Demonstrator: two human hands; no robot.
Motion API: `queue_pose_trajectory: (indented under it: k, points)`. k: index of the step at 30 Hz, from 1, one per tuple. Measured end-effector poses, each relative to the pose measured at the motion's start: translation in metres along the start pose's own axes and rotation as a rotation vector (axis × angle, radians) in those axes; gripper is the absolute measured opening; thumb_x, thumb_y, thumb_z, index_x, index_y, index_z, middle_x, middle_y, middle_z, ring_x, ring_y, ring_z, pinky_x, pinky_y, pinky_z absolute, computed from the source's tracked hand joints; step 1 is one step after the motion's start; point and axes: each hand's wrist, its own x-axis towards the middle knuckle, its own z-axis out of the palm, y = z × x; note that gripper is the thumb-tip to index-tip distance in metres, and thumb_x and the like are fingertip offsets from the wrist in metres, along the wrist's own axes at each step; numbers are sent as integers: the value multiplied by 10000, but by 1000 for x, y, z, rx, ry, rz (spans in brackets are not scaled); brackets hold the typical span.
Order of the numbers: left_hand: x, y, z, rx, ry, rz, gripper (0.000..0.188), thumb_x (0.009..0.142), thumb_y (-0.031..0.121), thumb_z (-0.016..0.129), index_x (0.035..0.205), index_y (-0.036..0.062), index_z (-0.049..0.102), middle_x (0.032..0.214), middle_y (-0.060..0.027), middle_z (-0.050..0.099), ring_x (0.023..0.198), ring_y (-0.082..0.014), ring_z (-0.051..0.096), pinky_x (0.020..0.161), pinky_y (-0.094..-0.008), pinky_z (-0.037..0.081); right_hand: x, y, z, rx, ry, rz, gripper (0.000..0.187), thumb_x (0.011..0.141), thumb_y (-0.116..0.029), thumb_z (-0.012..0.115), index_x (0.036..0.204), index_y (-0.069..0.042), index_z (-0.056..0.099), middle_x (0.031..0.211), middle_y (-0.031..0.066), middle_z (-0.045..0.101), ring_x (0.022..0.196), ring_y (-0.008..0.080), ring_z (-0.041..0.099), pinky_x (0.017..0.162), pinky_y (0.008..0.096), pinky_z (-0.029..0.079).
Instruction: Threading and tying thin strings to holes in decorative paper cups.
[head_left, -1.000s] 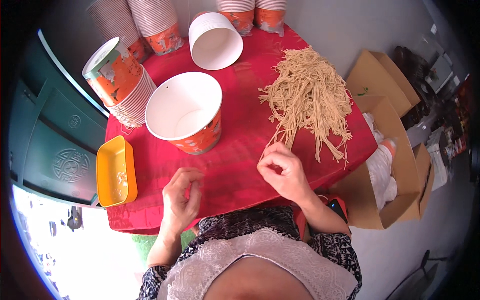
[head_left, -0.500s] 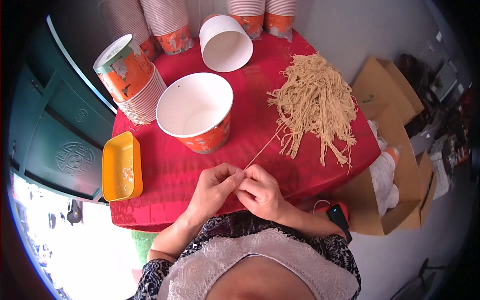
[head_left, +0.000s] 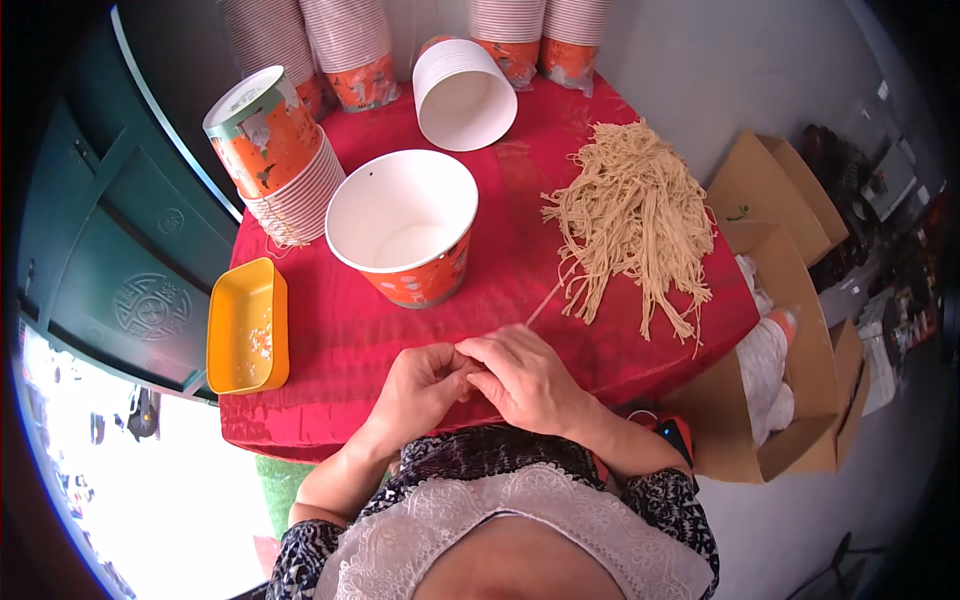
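My left hand (head_left: pixel 418 392) and my right hand (head_left: pixel 530 382) meet in front of my body at the table's near edge. The fingers of both are closed together around a thin tan cord (head_left: pixel 545 302). One length of it runs out past my right hand toward the tangled heap of tan cords (head_left: pixel 635 215); the pinched end is hidden. Beyond my hands a paper bucket (head_left: pixel 435 282), white inside and orange outside, stands upright, with a small dark hole near its rim. To the left lies a yellow plastic tub (head_left: pixel 232 325) holding small white and orange bits.
Nested paper buckets (head_left: pixel 270 150) stand at the left, cords hanging from the lower rims. Another bucket (head_left: pixel 465 95) lies on its side. Wrapped bucket stacks (head_left: pixel 350 50) line the back. A cardboard box (head_left: pixel 815 390) stands right of the red-covered table (head_left: pixel 330 410).
My right hand has turned more palm-down and lies over the left fingertips, covering the pinch. Less cord shows between my hands and the heap. The whole view has shifted slightly.
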Motion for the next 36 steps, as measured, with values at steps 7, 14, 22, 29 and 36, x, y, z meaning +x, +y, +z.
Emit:
queue_pose_trajectory:
  k: [7,14,22,29,36]
  points:
    - [-13,18,-26,143,-94,-67,98,906,60,651,891,-35,672,749,-25,654,690,-73,583,634,-252,493,-10,0,0,225,-166,199,179,806,2,747,936,-18,626,770,107,621,652,256,660,545,348,503]
    - [-16,30,-32,89,38,31,91,917,68,661,885,-16,673,743,-29,652,693,-81,579,632,-255,476,-3,-10,8,465,-66,432,63,869,-22,730,891,-1,675,687,46,628,583,75,564,516,248,441]
    - [5,56,-49,796,501,725,194,773,-26,735,914,10,606,835,-107,607,755,-265,602,685,-368,486,8,4,1,449,213,414,71,870,51,671,823,3,648,662,-34,529,579,21,457,503,211,327]
    - [40,60,-52,1169,407,750,184,767,21,709,927,49,624,1087,-96,604,1249,-363,484,1111,-603,275,18,12,6,341,328,323,116,836,101,666,789,13,606,704,-6,523,584,34,455,497,217,327]
    - [30,74,-38,1138,292,727,173,784,34,719,926,56,623,1026,-83,622,1220,-357,512,1111,-606,275,23,21,7,282,343,307,154,781,117,657,761,-4,564,692,60,536,556,120,508,474,282,377]
